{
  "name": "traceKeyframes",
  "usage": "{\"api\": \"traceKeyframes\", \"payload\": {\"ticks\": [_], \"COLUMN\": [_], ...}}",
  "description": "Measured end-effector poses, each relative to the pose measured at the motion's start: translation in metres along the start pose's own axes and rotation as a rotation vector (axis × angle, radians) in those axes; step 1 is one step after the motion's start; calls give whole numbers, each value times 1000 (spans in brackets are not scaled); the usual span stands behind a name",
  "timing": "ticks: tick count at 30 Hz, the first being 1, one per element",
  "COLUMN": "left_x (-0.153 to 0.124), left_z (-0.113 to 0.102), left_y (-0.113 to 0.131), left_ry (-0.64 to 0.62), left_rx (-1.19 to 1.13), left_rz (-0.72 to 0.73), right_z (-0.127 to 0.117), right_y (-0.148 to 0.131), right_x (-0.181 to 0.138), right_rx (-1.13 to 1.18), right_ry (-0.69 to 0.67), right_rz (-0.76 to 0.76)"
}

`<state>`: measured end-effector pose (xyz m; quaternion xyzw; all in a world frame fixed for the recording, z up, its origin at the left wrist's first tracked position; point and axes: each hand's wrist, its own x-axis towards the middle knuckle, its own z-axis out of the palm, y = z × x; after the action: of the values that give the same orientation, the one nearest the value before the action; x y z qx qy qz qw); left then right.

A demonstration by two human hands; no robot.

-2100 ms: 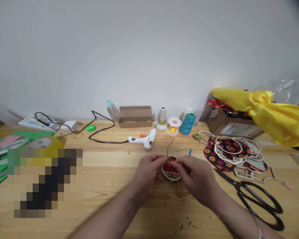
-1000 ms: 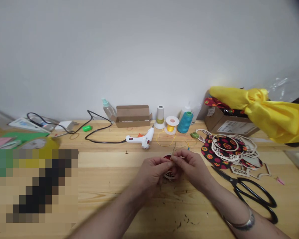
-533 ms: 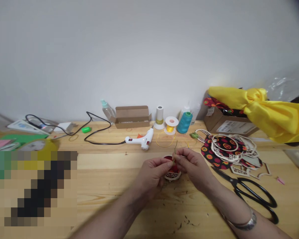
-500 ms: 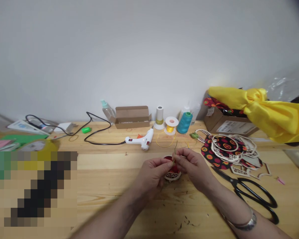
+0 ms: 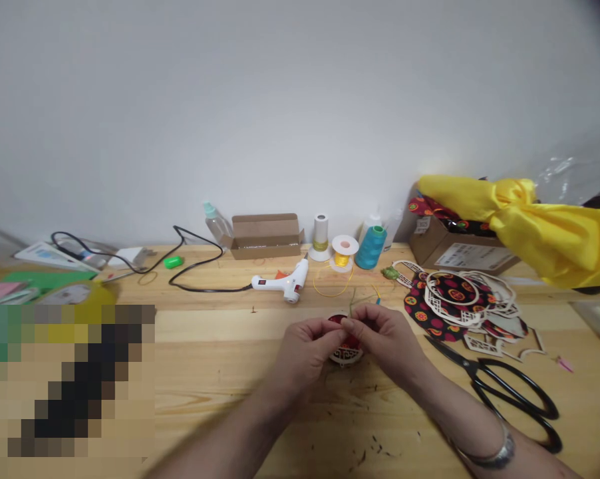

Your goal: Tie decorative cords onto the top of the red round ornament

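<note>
My left hand (image 5: 307, 349) and my right hand (image 5: 387, 340) meet fingertip to fingertip over the tabletop, each closed in a pinch. A thin greenish cord (image 5: 352, 299) rises from between their fingers. Just beneath them is a small round ornament (image 5: 346, 356), red inside with a pale lattice frame; my fingers cover part of it. Whether any finger touches the ornament, I cannot tell. Beyond my right hand, a yellow strand with a blue tip (image 5: 378, 301) pokes out.
A white glue gun (image 5: 280, 282) lies behind my hands, with thread spools (image 5: 344, 251) and a teal thread cone (image 5: 370, 247) near the wall. Black scissors (image 5: 499, 379) rest to the right, below patterned fabric and lattice cutouts (image 5: 450, 299). An open cardboard box (image 5: 266, 247) stands at the back.
My fingertips have drawn closer together, and less of the cord stands above them. A blue tip has come into sight beyond my right hand.
</note>
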<state>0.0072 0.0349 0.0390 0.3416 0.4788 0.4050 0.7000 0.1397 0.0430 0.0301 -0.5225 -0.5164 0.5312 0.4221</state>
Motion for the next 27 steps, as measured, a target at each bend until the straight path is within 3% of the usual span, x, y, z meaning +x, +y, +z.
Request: {"api": "traceKeyframes", "payload": {"ticks": [10, 20, 27], "left_x": [3, 4, 2], "left_z": [-3, -3, -1], "left_y": [-10, -10, -5], "left_ry": [-44, 0, 23], "left_rx": [-50, -122, -155], "left_rz": [-66, -91, -45], "right_z": [-2, -1, -1], "right_y": [5, -1, -2], "right_x": [-2, 3, 2], "right_rx": [-143, 108, 131], "right_ry": [41, -32, 43], "right_rz": [-146, 98, 136]}}
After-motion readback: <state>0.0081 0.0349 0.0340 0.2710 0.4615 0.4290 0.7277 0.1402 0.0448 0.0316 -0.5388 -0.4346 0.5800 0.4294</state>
